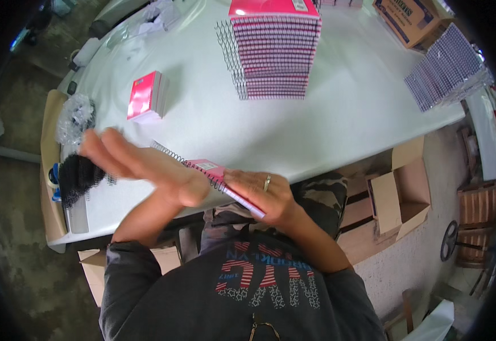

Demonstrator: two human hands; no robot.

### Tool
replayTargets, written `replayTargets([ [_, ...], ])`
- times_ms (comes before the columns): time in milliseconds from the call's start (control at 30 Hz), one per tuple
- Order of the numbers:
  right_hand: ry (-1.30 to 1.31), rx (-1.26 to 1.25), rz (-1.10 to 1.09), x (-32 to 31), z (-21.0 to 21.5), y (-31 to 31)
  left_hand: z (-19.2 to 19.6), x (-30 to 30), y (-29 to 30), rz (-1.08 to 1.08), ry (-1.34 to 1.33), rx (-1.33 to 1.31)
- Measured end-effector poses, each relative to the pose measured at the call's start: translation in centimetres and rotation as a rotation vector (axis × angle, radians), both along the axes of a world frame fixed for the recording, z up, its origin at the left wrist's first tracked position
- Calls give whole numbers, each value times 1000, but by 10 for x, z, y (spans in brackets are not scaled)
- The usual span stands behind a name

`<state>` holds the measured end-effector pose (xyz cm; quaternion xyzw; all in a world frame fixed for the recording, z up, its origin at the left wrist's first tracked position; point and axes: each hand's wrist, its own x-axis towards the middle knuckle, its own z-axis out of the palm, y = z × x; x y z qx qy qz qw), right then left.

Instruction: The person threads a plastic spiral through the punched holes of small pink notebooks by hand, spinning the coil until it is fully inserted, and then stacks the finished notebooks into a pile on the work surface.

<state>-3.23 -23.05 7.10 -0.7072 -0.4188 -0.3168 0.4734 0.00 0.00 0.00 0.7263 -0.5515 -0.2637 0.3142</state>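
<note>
Our two hands meet at the near edge of the table

Our left hand [140, 165] is stretched flat and open, fingers straight and close together pointing toward the table's left edge, palm turned up and inward, its forearm in a dark grey sleeve rising from the lower left. Our right hand [265, 196] lies palm down at the near edge, fingers curled and pressed down, a ring on one finger, its bare forearm running back to the lower right
</note>
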Motion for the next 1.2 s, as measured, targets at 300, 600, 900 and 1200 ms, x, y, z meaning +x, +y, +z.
replayTargets([
  [300,12,106,-54,-4,-20,7,40,-41,-29,894,-1891,67],
  [600,183,101,-11,-8,-12,3,40,-36,-61,575,-1274,-519],
  [900,400,274,-7,-9,-13,-4,88,-32,-102,569,-305,-560],
  [1200,907,-434,-436,42,2,-48,21,41,-94,847,764,-616],
])
